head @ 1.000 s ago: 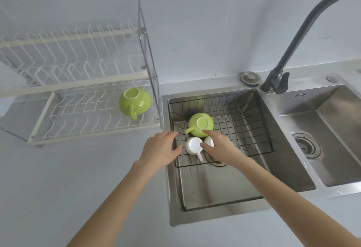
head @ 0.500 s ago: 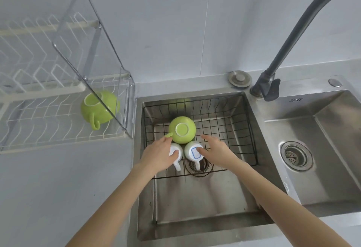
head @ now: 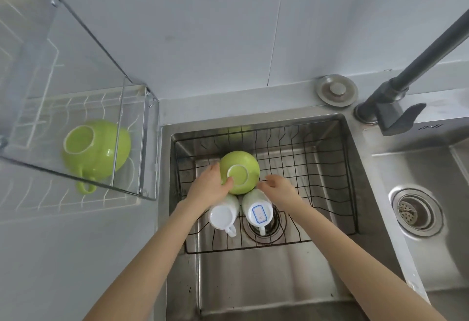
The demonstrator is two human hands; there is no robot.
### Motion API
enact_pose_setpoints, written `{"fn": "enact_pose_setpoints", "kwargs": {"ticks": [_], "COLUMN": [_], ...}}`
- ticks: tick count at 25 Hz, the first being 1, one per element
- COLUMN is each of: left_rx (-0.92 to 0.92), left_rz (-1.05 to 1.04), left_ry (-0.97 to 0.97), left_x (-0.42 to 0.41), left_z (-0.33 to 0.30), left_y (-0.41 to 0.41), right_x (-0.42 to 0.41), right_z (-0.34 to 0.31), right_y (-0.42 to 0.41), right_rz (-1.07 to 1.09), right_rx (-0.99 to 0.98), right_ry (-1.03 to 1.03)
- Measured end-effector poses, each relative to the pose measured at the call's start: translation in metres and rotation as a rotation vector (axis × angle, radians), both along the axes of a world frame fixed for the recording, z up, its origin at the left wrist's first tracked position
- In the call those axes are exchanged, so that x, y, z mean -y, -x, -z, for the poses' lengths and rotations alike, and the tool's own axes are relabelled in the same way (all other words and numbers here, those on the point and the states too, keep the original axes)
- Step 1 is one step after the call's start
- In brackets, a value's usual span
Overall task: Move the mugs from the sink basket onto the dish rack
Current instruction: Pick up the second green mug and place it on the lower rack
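Note:
A round green mug (head: 241, 171) sits upside down in the black wire sink basket (head: 327, 168). My left hand (head: 208, 189) wraps its left side, thumb on the base. My right hand (head: 278, 189) hovers just right of it, fingers curled and apart, holding nothing. Two white mugs lie bottom-up in front: a plain one (head: 223, 214) and one with a blue label (head: 258, 211). Another green mug (head: 96, 152) rests upside down on the white dish rack (head: 50, 201) at the left.
The rack's clear side panel (head: 76, 66) juts toward the sink's left rim. A dark faucet (head: 416, 59) arcs over the right. A second basin with a drain (head: 416, 212) lies to the right, a round metal cap (head: 336, 89) behind the sink.
My head has moved closer over the sink. My left hand went from the white mug to grip the green mug; my right hand lifted off the labelled white mug.

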State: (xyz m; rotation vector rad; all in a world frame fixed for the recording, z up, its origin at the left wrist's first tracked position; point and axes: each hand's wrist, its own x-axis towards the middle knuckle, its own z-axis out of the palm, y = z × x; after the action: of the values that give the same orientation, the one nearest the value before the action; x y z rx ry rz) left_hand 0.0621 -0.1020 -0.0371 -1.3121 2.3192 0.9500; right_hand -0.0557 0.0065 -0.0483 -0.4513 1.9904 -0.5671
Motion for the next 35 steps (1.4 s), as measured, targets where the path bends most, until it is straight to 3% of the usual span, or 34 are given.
{"fn": "enact_pose_setpoints", "kwargs": {"ticks": [11,22,31,35], "left_rx": [-0.074,-0.168,-0.364,-0.477], "left_rz": [-0.148,-0.198,-0.356,-0.441], "left_ry": [-0.123,-0.016,-0.098,-0.203], "left_x": [0.022,0.021,-0.003,-0.028], "left_z": [0.043,0.026,-0.02,-0.048], "left_y": [0.016,0.016,0.004,-0.019], "right_x": [0.027,0.03,0.007,-0.019], "right_z": [0.039,0.037,-0.007,-0.044], "right_y": [0.003,0.004,0.003,-0.008], "right_rz": [0.139,0.296,0.298,0.204], "right_rx": [0.108,0.271,0.095,0.003], "right_ry": [0.002,0.043,0.248,0.331]}}
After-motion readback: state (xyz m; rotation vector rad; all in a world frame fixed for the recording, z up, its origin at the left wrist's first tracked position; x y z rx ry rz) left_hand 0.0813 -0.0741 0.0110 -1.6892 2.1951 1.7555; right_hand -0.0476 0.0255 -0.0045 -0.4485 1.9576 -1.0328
